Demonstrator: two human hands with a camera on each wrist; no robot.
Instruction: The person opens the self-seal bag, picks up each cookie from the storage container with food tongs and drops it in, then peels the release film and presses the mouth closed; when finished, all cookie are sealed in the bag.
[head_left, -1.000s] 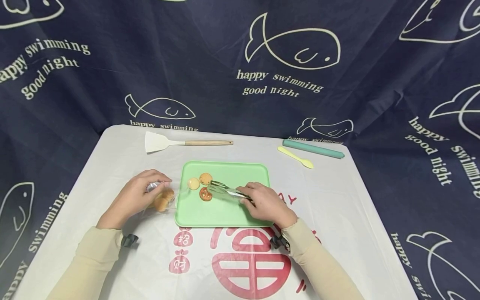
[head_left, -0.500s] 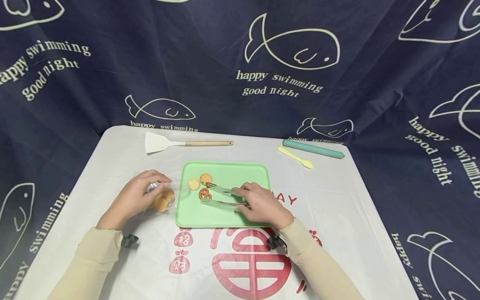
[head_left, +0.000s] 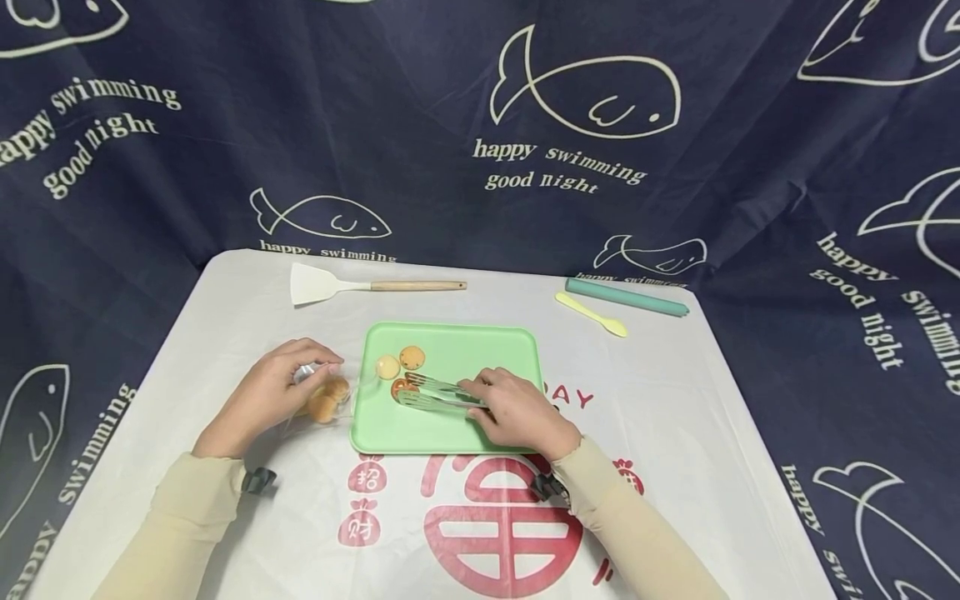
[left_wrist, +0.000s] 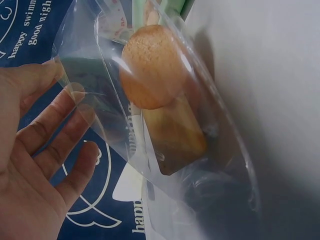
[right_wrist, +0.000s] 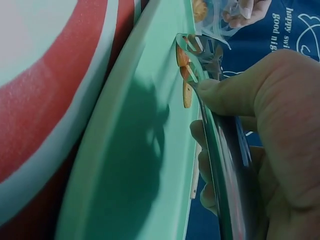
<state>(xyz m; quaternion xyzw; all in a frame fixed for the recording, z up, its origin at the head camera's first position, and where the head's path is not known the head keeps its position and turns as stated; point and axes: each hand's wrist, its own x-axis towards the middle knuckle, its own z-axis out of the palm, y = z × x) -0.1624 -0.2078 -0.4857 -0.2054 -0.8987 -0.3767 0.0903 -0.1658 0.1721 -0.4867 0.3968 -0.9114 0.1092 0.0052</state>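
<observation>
At the tray's left, my left hand [head_left: 273,387] holds a clear plastic bag [left_wrist: 227,135] by its edge. Inside the bag are a round bun [left_wrist: 152,65] and a longer bread piece [left_wrist: 175,135]. My right hand [head_left: 521,412] grips metal tongs [head_left: 423,402] over the green tray [head_left: 465,346]. Their slotted ends are at a round reddish-brown piece [head_left: 399,389] with holes, like a pretzel; the ends partly cover it, and I cannot tell whether they clamp it. A brown cookie [head_left: 412,357] and a paler round cookie [head_left: 387,367] lie just behind it.
A white spatula [head_left: 315,285] with a wooden handle lies behind the tray. To the back right are a yellow spoon [head_left: 592,315] and a teal rod [head_left: 626,297]. The white tablecloth [head_left: 255,308] has red print; a dark blue curtain [head_left: 435,108] stands behind.
The tongs spread apart around the reddish-brown piece, then drew closer together over it. That piece sits slightly farther left. My right hand shifted slightly left; the left hand kept still.
</observation>
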